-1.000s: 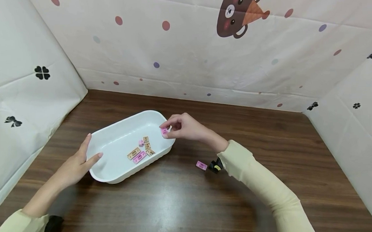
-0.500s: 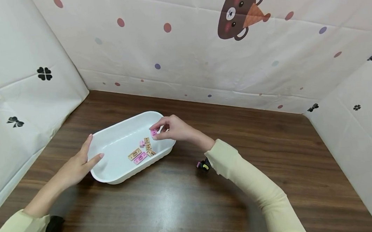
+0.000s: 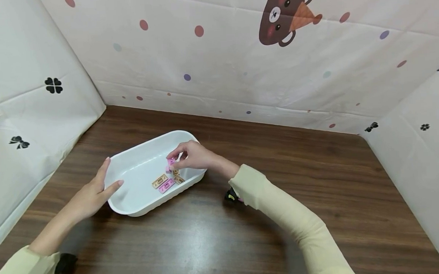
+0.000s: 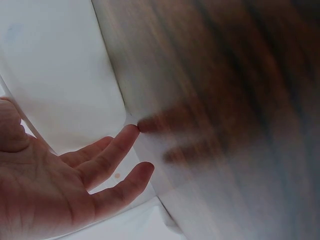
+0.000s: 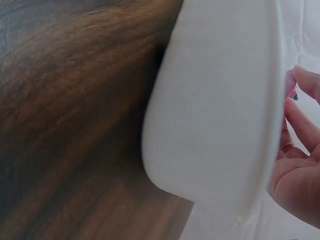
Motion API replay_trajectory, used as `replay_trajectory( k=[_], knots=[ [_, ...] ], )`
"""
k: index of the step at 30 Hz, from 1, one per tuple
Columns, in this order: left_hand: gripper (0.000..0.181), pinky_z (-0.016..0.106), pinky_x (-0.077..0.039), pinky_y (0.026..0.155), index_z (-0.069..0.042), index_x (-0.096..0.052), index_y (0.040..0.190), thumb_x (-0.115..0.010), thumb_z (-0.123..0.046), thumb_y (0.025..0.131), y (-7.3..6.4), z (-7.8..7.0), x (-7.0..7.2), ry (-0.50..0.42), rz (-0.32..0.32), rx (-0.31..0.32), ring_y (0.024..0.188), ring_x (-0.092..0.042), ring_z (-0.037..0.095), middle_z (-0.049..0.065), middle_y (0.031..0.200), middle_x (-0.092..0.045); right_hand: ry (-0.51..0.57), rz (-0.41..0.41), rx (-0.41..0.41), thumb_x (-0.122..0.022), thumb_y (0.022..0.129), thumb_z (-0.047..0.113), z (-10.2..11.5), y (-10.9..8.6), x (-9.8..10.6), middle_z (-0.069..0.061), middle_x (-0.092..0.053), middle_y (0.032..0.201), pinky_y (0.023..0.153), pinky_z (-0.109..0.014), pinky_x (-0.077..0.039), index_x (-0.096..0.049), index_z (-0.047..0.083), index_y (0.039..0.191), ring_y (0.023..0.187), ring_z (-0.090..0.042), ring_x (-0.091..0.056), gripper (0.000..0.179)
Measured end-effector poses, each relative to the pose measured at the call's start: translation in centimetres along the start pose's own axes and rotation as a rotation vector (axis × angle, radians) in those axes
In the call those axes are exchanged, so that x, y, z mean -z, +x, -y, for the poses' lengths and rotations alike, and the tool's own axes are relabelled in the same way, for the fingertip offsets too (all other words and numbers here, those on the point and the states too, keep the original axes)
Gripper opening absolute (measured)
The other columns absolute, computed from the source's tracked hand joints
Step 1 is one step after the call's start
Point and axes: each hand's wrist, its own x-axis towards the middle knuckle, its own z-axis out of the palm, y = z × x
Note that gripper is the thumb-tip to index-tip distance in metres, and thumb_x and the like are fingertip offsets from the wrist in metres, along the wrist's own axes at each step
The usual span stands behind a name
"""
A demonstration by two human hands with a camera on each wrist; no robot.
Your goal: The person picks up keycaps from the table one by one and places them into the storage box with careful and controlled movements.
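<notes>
My right hand (image 3: 192,155) pinches a small pink printed tile (image 3: 170,160) between thumb and fingertips, low inside the white tray (image 3: 132,173). Right by those fingertips are a pale pink piece (image 3: 168,170) and a small tan tile (image 3: 176,172). Toward the tray's near wall lie a long tan tile (image 3: 160,181), a long pink tile (image 3: 166,185) and another small tan tile (image 3: 178,179). At the tray's left end, my left hand (image 3: 90,197) holds the rim, thumb over it and fingers outside. In the right wrist view, the tray wall partly hides my right hand (image 5: 302,135).
The dark wooden table (image 3: 319,198) extends to the right and front of the tray. Patterned white cloth walls (image 3: 215,62) stand behind and at both sides. A pink tile on the table is nearly hidden behind the black wrist camera (image 3: 231,195) and right sleeve.
My right hand has carried the pink tile leftward and down, from the tray's right end to beside the other pieces. The right forearm now covers most of the table's pink tile. Left hand stays put.
</notes>
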Motion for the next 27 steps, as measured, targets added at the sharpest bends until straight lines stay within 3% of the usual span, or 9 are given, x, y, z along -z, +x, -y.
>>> replay_trajectory(
  k=[20,27],
  knots=[
    [0.082,0.066,-0.028,0.089,-0.001,0.014,0.143,-0.041,-0.04,0.096,0.0,0.0,0.0,-0.01,-0.003,-0.004,0.118,-0.028,0.059,0.04,0.14,-0.011,-0.184,0.063,-0.054,-0.07,0.079,0.018,-1.0,1.6,-2.3,0.0,-0.062,0.089,0.07,-0.015,-0.039,-0.069,0.008,0.106,0.079,-0.007,-0.05,0.029],
    [0.082,0.066,-0.027,0.089,-0.001,0.014,0.143,-0.041,-0.039,0.096,0.0,-0.1,0.0,-0.008,-0.003,-0.004,0.118,-0.028,0.059,0.04,0.14,-0.011,-0.194,0.057,-0.081,-0.072,0.078,0.018,-0.9,1.6,-2.5,0.003,-0.061,0.084,0.071,-0.015,-0.038,-0.069,0.008,0.105,0.079,-0.006,-0.05,0.029]
  ],
)
